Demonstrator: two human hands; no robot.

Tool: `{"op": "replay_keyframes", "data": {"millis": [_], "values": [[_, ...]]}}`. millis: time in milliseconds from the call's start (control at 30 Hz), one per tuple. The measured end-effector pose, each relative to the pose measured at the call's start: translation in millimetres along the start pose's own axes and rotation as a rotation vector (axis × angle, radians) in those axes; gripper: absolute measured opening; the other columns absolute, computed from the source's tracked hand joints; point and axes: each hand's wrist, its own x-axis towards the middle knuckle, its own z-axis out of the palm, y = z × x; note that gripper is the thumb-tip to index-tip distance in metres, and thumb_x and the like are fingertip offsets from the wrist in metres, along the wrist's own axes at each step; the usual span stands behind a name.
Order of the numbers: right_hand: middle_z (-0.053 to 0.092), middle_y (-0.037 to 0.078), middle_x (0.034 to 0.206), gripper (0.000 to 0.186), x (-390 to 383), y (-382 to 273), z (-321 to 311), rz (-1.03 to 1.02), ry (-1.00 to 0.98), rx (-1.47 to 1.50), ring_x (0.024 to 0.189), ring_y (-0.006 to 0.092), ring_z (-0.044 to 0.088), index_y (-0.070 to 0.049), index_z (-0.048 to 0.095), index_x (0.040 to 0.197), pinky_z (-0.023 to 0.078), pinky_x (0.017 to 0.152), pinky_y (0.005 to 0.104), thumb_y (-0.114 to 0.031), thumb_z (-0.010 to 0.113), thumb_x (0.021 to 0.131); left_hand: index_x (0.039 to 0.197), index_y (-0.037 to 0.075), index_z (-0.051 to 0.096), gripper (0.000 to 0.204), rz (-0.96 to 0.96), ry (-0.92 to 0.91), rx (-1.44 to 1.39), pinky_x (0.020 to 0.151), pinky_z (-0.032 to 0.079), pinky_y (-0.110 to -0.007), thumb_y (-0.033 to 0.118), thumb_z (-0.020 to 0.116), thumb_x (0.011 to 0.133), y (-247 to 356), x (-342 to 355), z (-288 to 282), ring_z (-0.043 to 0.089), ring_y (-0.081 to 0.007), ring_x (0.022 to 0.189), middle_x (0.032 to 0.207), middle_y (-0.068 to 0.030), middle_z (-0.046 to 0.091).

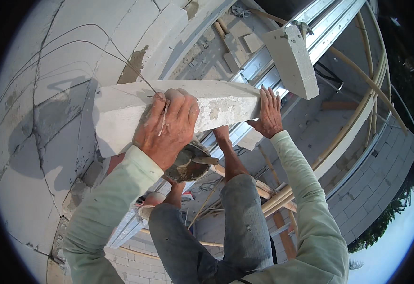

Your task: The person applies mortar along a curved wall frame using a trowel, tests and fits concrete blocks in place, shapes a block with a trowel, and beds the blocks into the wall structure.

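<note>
A long white aerated concrete block [226, 105] spans the space in front of me, one face rough and patchy. My left hand [166, 120] is closed over its near edge toward the left end, fingers bent. Thin wire [93, 41] loops from the wall side to these fingers; whether they pinch it I cannot tell. Around the block's right end my right hand [269, 113] presses, fingers up along the end and thumb low. Below the left hand hangs or stands a dark bucket [181, 175] with wet grey mortar and a wooden-handled tool [206, 161] across its rim.
A pale block wall [74, 57] with cracked joints fills the left. Metal planks [335, 23] run beneath me, and a second block [292, 61] stands on them, with a hammer-like metal head [304, 28] beside it. Bamboo poles [349, 64] cross on the right; the floor lies far below.
</note>
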Motion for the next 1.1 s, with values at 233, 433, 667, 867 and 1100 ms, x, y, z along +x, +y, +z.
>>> {"op": "replay_keyframes", "data": {"millis": [233,433,667,867,1100], "values": [[0.038,0.021,0.14,0.114,15.8,-107.0,-65.1,-0.354,0.134,0.238,0.132,0.0379,0.035,0.002,0.021,0.145,0.022,0.113,0.0513,-0.031,0.082,0.055,0.113,-0.002,0.059,0.044,0.052,-0.001,0.105,0.092,0.04,-0.042,0.024,0.062,0.079,12.6,30.3,-37.8,0.049,-0.0264,0.106,0.107,-0.0132,0.057],[0.047,0.02,0.127,0.091,17.9,-94.6,-76.4,-0.45,0.229,0.239,0.116,0.0387,0.046,0.003,0.036,0.135,0.035,0.104,0.0462,-0.026,0.077,0.059,0.119,-0.003,0.058,0.047,0.079,0.033,0.065,0.099,0.037,-0.046,0.027,0.059,0.083,27.4,36.5,-60.5,0.049,-0.0282,0.112,0.113,-0.0158,0.057],[0.05,0.021,0.123,0.097,4.8,-80.3,-80.5,-0.362,0.166,0.315,0.113,0.0394,0.049,-0.001,0.038,0.13,0.041,0.101,0.0453,-0.033,0.088,0.054,0.117,0.0,0.059,0.06,-0.026,0.426,-0.706,0.105,0.04,-0.045,0.025,0.08,0.067,10.5,-85.3,-97.7,0.047,-0.0329,0.124,0.125,-0.0189,0.054],[0.05,0.021,0.121,0.095,-0.9,-82.8,-84.6,-0.386,0.205,0.263,0.114,0.0406,0.052,-0.002,0.036,0.129,0.046,0.098,0.0434,-0.019,0.09,0.052,0.138,0.009,0.04,0.1,-0.211,0.323,-0.633,0.106,0.036,-0.052,0.033,0.089,0.054,-60.6,-86.6,-24.9,0.039,-0.0382,0.132,0.147,-0.0174,0.035],[0.051,0.022,0.119,0.098,3.8,-78.1,-84.3,-0.379,0.165,0.235,0.112,0.0398,0.054,-0.001,0.034,0.133,0.045,0.1,0.0442,-0.028,0.09,0.057,0.139,0.005,0.038,0.1,0.098,0.354,-0.701,0.105,0.038,-0.048,0.025,0.089,0.054,-85.2,-39.0,-22.0,0.046,-0.0352,0.126,0.141,-0.0172,0.044]]}}
